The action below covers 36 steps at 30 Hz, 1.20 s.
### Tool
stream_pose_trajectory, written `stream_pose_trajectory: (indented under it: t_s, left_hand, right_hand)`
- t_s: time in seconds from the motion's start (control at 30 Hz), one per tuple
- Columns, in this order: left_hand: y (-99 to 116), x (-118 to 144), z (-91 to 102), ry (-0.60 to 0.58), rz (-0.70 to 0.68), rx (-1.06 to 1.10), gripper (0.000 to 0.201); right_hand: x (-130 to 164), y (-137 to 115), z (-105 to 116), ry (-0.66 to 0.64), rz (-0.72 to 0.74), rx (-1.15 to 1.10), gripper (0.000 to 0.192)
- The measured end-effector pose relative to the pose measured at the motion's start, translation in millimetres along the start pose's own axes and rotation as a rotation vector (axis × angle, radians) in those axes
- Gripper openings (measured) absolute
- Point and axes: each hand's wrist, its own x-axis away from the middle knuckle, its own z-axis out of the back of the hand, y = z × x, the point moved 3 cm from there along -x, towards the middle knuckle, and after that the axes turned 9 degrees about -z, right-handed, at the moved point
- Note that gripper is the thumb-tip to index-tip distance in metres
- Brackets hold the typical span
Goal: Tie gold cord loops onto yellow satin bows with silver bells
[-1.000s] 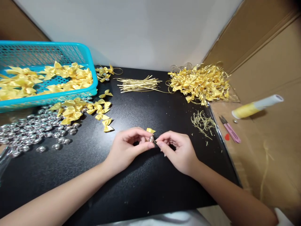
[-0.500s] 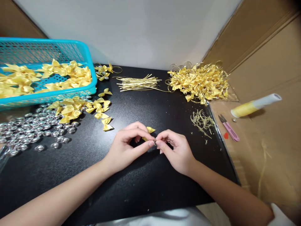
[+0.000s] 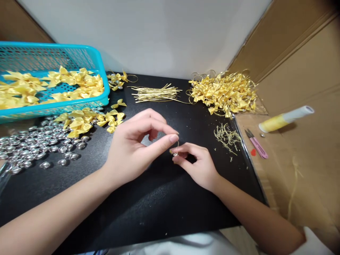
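Above the black tabletop, my left hand is raised, with thumb and index finger pinched on the end of a thin cord. That cord runs down to a small shiny silver bead, which the fingertips of my right hand pinch. A bit of yellow shows beside the bead; my fingers cover most of it. To the left of my left hand lie loose yellow ribbon bows and many silver beads.
A blue basket of yellow bows stands at the left. Gold cords lie at the back, near a heap of finished bow loops. Cord scraps, pink snips and a yellow-white roll are at the right.
My left hand has moved up and left, away from my right fingertips, drawing the cord out between them. My right hand stays near its place, lower than the left.
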Motion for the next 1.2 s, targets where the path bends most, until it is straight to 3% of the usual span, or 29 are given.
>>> stream_pose_trajectory:
  t_s: [0.3,0.67,0.83,1.03,1.13,1.2]
  left_hand:
    - [1,-4,-1.8,0.06,-0.01,-0.042,0.005]
    - [-1,-6,-2.0,0.105,0.013,-0.053,0.004]
    - [-4,-2,-7.5,-0.007,0.069,-0.014,0.004]
    - [-6,0,-21.9,-0.189,0.045,-0.005,0.005]
    - [-10,2,-24.1,-0.231,0.029,-0.026,0.007]
    - [-16,4,-21.7,-0.264,-0.032,-0.093,0.02]
  right_hand:
    - [-2,7,2,0.041,0.051,0.153,0.01]
    - [-5,9,1,-0.038,0.037,0.239,0.015]
    - [-5,1,9,0.0,0.095,0.218,0.025]
    - [-7,-11,22,0.08,0.122,0.019,0.006]
    - [-7,-10,22,0.074,0.086,-0.037,0.007]
    - [-7,-7,22,0.078,0.055,-0.079,0.008]
